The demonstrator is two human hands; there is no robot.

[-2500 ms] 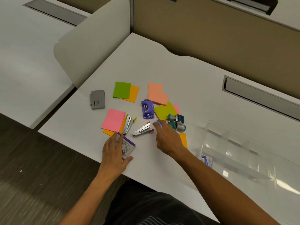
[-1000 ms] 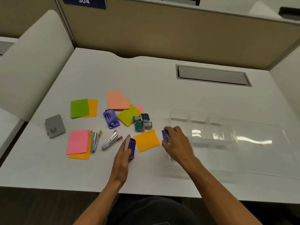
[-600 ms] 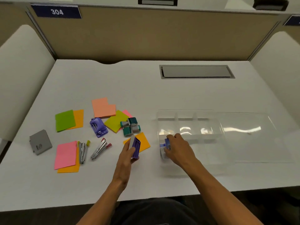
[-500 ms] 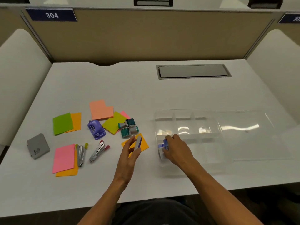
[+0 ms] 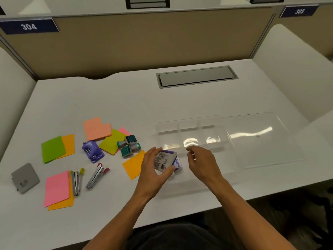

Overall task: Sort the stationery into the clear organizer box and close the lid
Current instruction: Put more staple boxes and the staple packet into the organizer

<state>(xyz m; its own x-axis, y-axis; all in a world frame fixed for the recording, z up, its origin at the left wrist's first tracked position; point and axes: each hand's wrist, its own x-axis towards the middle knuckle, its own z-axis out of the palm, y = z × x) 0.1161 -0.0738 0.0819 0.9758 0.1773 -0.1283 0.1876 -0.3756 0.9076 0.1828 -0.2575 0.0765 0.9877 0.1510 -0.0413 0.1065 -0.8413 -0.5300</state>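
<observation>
A clear box [image 5: 189,141] lies on the white table [image 5: 126,98], its lid [image 5: 259,139] folded flat open to the right. The left hand [image 5: 153,170] grips a small staple pack [image 5: 164,161] over the box's near-left compartment, where a second pack [image 5: 178,164] seems to lie already. The right hand [image 5: 201,161] hovers beside it, fingers loosely spread, holding nothing. Sorting has barely begun – nearly everything waits on the table: two staplers [image 5: 86,176], one purple punch [image 5: 91,150], a cluster of about three or four teal stamps [image 5: 128,145], one grey block [image 5: 25,177], and roughly nine sticky-note sheets [image 5: 57,188] in loose piles – the lid is not yet shut.
</observation>
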